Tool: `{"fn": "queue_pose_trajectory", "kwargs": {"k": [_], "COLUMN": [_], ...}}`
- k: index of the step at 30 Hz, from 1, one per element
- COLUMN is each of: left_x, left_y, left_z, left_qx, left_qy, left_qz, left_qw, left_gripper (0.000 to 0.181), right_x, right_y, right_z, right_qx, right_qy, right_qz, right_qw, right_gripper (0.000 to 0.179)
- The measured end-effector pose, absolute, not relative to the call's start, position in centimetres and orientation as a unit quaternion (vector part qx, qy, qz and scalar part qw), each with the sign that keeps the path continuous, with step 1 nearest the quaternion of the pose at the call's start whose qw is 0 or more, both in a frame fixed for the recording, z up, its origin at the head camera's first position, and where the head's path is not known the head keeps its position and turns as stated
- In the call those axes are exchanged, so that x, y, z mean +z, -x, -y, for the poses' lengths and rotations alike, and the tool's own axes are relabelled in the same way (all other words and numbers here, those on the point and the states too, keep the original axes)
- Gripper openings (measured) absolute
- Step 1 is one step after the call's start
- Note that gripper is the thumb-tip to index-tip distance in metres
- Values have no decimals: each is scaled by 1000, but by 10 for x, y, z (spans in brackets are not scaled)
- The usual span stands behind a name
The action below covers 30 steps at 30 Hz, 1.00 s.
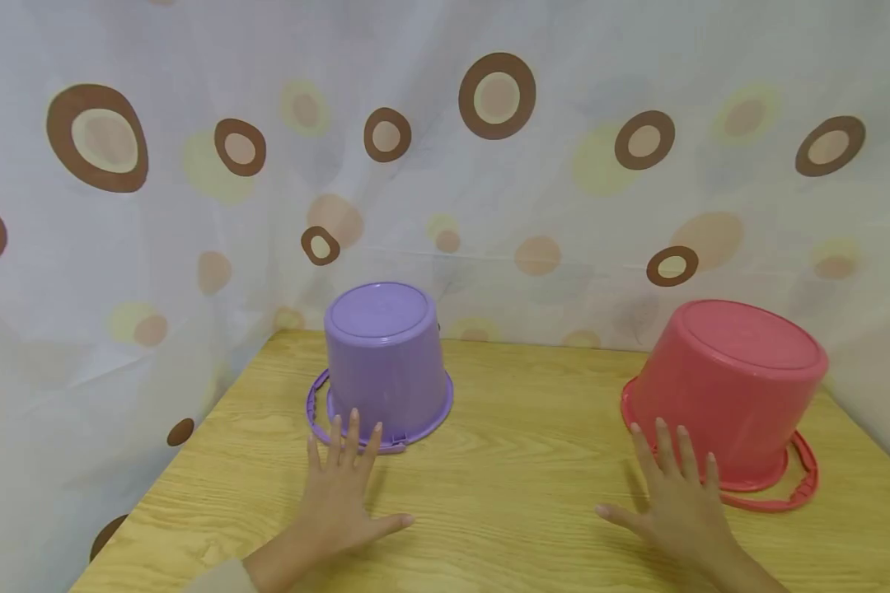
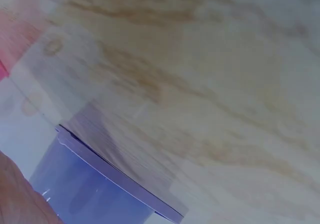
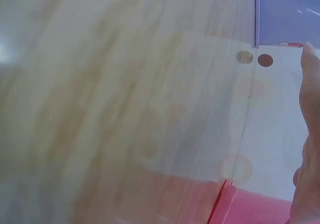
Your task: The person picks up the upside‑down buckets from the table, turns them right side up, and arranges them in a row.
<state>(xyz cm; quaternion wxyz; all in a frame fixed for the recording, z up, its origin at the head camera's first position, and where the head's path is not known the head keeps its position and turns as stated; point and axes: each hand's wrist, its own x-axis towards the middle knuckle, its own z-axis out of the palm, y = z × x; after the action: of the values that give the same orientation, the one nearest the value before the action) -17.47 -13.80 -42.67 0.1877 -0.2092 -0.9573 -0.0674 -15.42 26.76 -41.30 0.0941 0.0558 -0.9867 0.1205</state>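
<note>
A purple bucket [image 1: 386, 371] stands upside down at the left of the table, its handle lying round the rim. My left hand [image 1: 337, 502] is held in front of it, fingers spread and straight, fingertips overlapping the bucket's rim in the head view. On the right a larger red bucket [image 1: 727, 395] is also upside down, its handle resting on the wood to the right. Spread out before it is my right hand [image 1: 678, 502], thumb pointing left, holding nothing. The left wrist view catches the purple bucket [image 2: 95, 184] beside part of the left hand [image 2: 20, 199].
Between the buckets runs the wood-grain table top [image 1: 519, 445], glossy in the wrist views. Behind it and along the left hangs a pale curtain [image 1: 415, 66] printed with brown rings and spots. The table's left edge [image 1: 193, 441] slants beside the curtain.
</note>
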Motion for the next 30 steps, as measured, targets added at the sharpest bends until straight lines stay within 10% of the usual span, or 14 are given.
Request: {"fn": "queue_pose_trajectory", "kwargs": {"k": [30], "left_x": [-422], "left_y": [184], "left_z": [162], "left_qx": [-82], "left_qy": [153], "left_qz": [978], "left_qw": [116], "left_gripper": [112], "right_x": [-405], "right_y": [176], "right_z": [-224], "right_qx": [145], "right_qy": [-108], "right_qz": [978], "right_qw": [103], "right_gripper": [111]}}
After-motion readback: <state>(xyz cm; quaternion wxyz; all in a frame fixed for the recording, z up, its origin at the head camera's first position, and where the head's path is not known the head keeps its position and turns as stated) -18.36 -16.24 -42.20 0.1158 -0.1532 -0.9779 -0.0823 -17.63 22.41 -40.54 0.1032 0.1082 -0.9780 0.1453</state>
